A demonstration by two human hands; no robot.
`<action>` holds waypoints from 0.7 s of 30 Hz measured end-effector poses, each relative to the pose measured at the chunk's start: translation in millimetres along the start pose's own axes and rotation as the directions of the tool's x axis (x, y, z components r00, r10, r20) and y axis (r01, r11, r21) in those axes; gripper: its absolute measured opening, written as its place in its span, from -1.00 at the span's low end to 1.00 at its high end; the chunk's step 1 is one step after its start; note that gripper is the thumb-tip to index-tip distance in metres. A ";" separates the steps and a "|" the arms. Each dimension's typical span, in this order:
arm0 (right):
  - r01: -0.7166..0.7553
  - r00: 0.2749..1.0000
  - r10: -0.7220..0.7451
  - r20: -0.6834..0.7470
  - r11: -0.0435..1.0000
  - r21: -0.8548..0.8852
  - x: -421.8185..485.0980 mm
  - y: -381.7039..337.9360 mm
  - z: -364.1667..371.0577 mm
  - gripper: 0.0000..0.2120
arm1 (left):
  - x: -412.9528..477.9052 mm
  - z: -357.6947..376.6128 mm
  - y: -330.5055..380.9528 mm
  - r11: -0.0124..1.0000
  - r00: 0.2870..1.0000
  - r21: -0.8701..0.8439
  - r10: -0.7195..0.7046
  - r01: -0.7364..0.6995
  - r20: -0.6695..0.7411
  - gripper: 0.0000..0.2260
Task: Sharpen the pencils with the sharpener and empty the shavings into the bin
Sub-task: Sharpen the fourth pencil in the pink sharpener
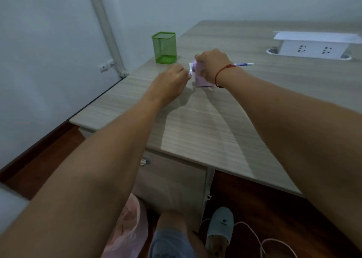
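Under right hand (212,64) fingers, clamped tight: purple sharpener (200,77) on worktop (215,120); left hand (172,79) fingers pinching its white front plate, pencil (243,64) just behind

A pale purple sharpener (199,75) is held upright on the desk (195,124), near its left edge, by the right hand (212,65), which is clasped over its top. The white crank at its left side is pinched by the left hand (172,81). A pencil (243,64) is seen projecting to the right behind the right wrist. A green mesh pen holder (164,47) is placed just beyond, at the far left corner.
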State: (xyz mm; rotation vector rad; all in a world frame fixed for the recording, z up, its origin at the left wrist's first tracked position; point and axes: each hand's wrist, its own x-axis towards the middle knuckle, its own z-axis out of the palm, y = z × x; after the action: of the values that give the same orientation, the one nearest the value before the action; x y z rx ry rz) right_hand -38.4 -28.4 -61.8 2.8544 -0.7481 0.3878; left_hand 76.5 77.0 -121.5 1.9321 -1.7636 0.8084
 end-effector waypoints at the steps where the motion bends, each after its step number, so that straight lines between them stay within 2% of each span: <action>1: 0.001 1.000 -0.001 0.003 1.000 -0.005 1.3 0.8 0.9 -0.71 | -2.5 2.5 -1.0 1.000 1.000 -0.015 -0.015 0.015 0.023 -0.70; 4: 0.004 1.000 -0.004 0.006 1.000 -0.002 3.7 3.6 4.0 -0.71 | -3.3 9.5 -0.5 0.995 0.986 -0.053 -0.073 0.081 0.153 -0.72; 8: 0.017 1.000 -0.017 -0.012 1.000 0.005 2.9 6.4 8.5 -0.69 | 15.6 10.6 -4.2 0.981 0.908 0.107 -0.191 0.162 0.372 -0.73; 11: 0.035 0.999 -0.035 0.005 0.999 -0.014 1.9 5.8 9.8 -0.62 | 30.6 15.7 -15.8 0.972 0.874 0.129 -0.233 0.197 0.425 -0.74; 15: 0.048 0.999 -0.048 0.014 0.998 -0.042 2.2 5.8 8.8 -0.59 | 42.8 27.3 -33.0 0.983 0.891 0.073 -0.186 0.171 0.414 -0.84; 17: 0.053 0.999 -0.052 0.015 0.998 -0.046 3.4 8.1 9.0 -0.60 | 51.9 31.7 -40.8 0.979 0.919 0.007 -0.196 0.206 0.342 -0.85; 19: 0.042 0.999 -0.041 0.018 0.998 -0.044 5.1 10.1 9.2 -0.63 | 67.5 23.7 -44.3 0.957 0.943 -0.104 -0.243 0.272 0.225 -0.78; 21: 0.005 1.000 -0.004 0.009 0.999 -0.051 8.3 11.6 7.1 -0.66 | 78.9 8.3 -38.5 0.972 0.969 -0.118 -0.180 0.201 0.167 -0.75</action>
State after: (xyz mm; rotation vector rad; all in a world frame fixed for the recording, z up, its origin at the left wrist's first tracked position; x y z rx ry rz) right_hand -35.7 -43.7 -65.1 2.8119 -0.7420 0.3504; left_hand 118.7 16.7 -72.8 2.0822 -1.6375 0.4721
